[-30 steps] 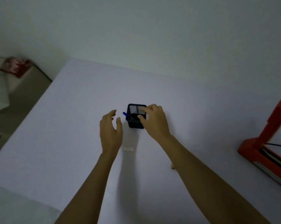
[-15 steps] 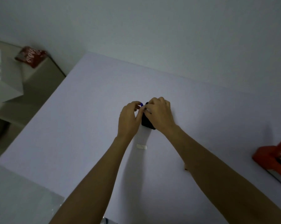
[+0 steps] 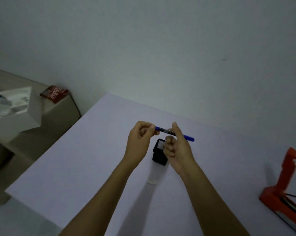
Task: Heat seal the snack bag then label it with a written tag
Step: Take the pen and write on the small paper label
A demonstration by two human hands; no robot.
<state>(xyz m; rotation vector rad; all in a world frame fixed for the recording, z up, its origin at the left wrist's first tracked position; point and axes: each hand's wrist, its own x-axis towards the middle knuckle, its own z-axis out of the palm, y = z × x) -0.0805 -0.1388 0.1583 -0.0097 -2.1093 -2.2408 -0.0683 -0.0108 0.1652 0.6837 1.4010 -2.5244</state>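
Note:
A blue marker pen (image 3: 188,137) is held level above the white table (image 3: 86,159). My left hand (image 3: 139,142) pinches its left end between thumb and fingers. My right hand (image 3: 177,145) grips the middle of the pen, its lower fingers curled. Just below the hands stands a black mesh pen holder (image 3: 158,153), partly hidden by my right hand. A small white tag (image 3: 152,181) lies on the table nearer to me. The orange heat sealer (image 3: 280,189) stands at the right edge with its arm raised. A red snack bag (image 3: 54,93) lies on a side surface at the far left.
A white box (image 3: 16,114) with white plastic in it sits on the low beige side surface at the left. The pale wall runs along the table's far edge. A black cable (image 3: 295,196) leads from the sealer.
The pen has come out of the black holder and is now lifted above it, held between both hands. The view has tilted up and to the left.

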